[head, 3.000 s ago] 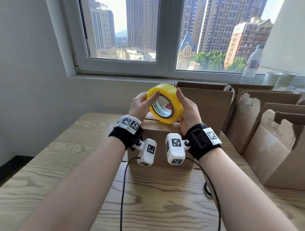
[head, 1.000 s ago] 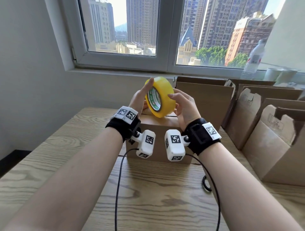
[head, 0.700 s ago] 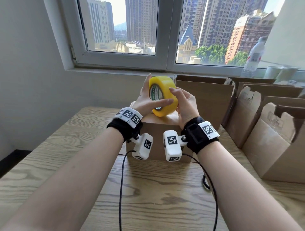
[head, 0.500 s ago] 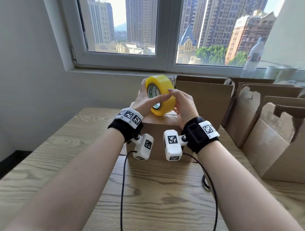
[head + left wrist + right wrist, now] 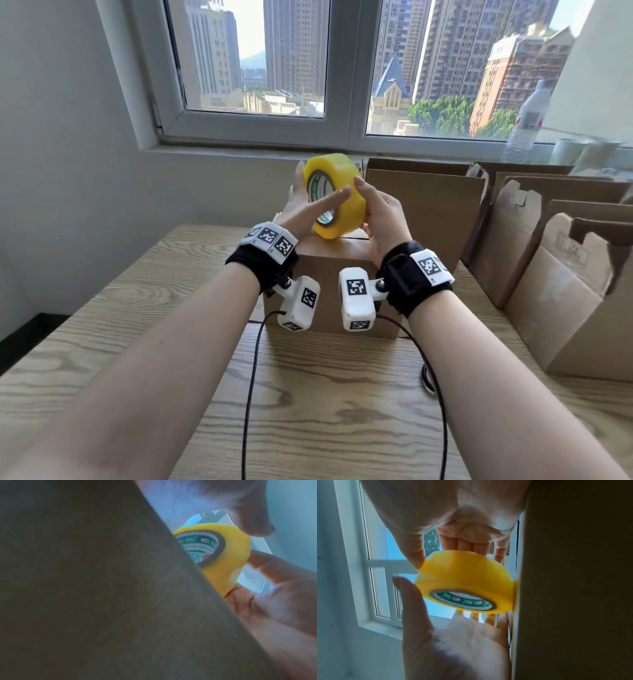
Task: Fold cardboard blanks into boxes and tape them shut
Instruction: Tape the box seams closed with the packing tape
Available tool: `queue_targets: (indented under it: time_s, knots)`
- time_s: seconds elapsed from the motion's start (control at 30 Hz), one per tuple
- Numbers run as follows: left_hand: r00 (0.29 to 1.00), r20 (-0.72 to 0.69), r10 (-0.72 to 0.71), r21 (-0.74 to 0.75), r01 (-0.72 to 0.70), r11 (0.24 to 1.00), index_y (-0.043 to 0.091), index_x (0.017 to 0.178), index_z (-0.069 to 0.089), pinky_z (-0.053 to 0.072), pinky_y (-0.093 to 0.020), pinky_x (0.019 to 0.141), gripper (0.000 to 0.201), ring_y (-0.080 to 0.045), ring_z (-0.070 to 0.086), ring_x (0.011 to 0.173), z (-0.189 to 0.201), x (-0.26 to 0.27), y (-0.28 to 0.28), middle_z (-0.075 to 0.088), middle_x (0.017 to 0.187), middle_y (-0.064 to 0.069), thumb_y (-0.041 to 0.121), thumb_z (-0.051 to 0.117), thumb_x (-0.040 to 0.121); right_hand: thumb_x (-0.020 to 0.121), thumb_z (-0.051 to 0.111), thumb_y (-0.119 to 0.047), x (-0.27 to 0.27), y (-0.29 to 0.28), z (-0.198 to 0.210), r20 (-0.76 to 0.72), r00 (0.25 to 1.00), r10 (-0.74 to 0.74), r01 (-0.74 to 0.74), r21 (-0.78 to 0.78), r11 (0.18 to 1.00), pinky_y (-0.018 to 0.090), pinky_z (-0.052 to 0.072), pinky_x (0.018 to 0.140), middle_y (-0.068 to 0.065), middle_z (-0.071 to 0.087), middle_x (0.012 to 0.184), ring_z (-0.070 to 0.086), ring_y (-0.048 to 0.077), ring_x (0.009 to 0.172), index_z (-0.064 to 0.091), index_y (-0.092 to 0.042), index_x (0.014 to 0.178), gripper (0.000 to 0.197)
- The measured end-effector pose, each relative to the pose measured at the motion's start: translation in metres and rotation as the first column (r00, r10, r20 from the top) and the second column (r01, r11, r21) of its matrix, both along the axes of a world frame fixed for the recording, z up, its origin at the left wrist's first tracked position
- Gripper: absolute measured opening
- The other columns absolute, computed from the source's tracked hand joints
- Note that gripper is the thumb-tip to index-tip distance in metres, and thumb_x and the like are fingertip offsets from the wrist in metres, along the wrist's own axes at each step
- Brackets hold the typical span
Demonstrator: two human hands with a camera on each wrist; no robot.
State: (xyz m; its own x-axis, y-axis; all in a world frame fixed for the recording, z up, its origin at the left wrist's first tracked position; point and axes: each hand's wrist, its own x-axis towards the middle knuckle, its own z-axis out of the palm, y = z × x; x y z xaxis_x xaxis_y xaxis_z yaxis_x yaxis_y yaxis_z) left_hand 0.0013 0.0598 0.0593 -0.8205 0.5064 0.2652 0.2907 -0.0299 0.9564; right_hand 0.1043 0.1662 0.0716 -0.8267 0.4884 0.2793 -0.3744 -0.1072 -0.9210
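Both hands hold up a yellow tape roll [image 5: 342, 202] with a green-and-white core label, just above a closed cardboard box [image 5: 329, 274] on the table. My left hand [image 5: 308, 202] grips it with the thumb lying across the labelled face and the fingers behind. My right hand [image 5: 375, 209] pinches the roll's outer band, thumb tip on top. In the right wrist view the roll [image 5: 467, 580] hangs between the right hand above and the left hand [image 5: 453, 642] below. In the left wrist view the box [image 5: 85, 574] hides most of the roll [image 5: 228, 563].
Several folded, open-topped cardboard boxes [image 5: 575, 291] stand in rows along the right, and another [image 5: 424, 205] is right behind the hands. A plastic bottle [image 5: 527, 123] and paper cups [image 5: 582, 150] sit on the window sill. The wooden table [image 5: 137, 308] stretches left and toward me; wrist cables [image 5: 253, 377] hang down.
The roll has been turned in my hands from facing me to an angled pose. My left thumb now lies across its labelled face, and my right thumb sits on the outer band.
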Motion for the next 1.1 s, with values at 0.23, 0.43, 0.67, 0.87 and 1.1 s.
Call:
queue_targets:
  time_s: [0.23,0.43,0.67,0.87,1.1]
  knots:
    - [0.996,-0.086,0.027,-0.005,-0.028,1.0,0.035,0.141,0.031,0.048,-0.045,0.103,0.126,-0.017,0.054,0.122,0.002,-0.004,-0.001,0.051,0.133,0.002,0.073,0.086,0.034,0.097,0.061,-0.031,-0.002,0.002,-0.002,0.015,1.0,0.024,-0.024,0.029,0.999,0.027,0.056,0.075,0.0,0.073,0.075,0.067,0.014,0.072,0.073,-0.018,0.083,0.023]
    - [0.998,0.05,-0.036,0.104,0.031,0.994,0.026,0.14,0.039,0.054,-0.048,0.094,0.117,-0.021,0.063,0.114,0.002,-0.006,0.002,0.06,0.129,-0.002,0.071,0.085,0.043,0.095,0.062,-0.023,-0.006,0.006,-0.006,0.013,0.999,0.051,-0.051,0.048,0.998,0.03,0.051,0.08,0.002,0.068,0.077,0.064,0.021,0.082,0.073,-0.017,0.086,0.015]
    - [0.989,0.085,-0.121,0.118,0.111,0.987,0.015,0.138,0.045,0.059,-0.036,0.077,0.11,-0.024,0.069,0.106,0.005,-0.006,0.004,0.065,0.123,-0.01,0.067,0.083,0.048,0.096,0.06,-0.026,-0.007,0.005,-0.004,0.035,0.999,0.007,-0.01,0.092,0.996,0.029,0.054,0.075,0.001,0.07,0.076,0.067,0.015,0.073,0.07,-0.016,0.083,0.019]
    - [0.987,0.098,-0.124,0.116,0.112,0.987,0.014,0.137,0.048,0.058,-0.028,0.07,0.103,-0.021,0.07,0.103,0.007,-0.003,0.004,0.067,0.122,-0.009,0.064,0.08,0.053,0.096,0.058,-0.036,-0.009,-0.001,-0.005,0.021,0.996,-0.086,0.08,0.19,0.978,0.046,0.056,0.085,0.017,0.07,0.082,0.063,0.022,0.078,0.07,-0.009,0.075,0.036]
    - [0.989,0.076,-0.125,0.107,0.117,0.987,0.019,0.132,0.052,0.058,-0.027,0.07,0.081,-0.019,0.071,0.101,0.009,0.003,0.001,0.068,0.12,-0.009,0.06,0.072,0.066,0.092,0.06,-0.043,-0.011,-0.002,-0.011,-0.049,0.952,-0.301,0.29,0.451,0.844,0.025,0.034,0.054,-0.006,0.043,0.052,0.039,0.008,0.051,0.05,-0.015,0.056,0.047]
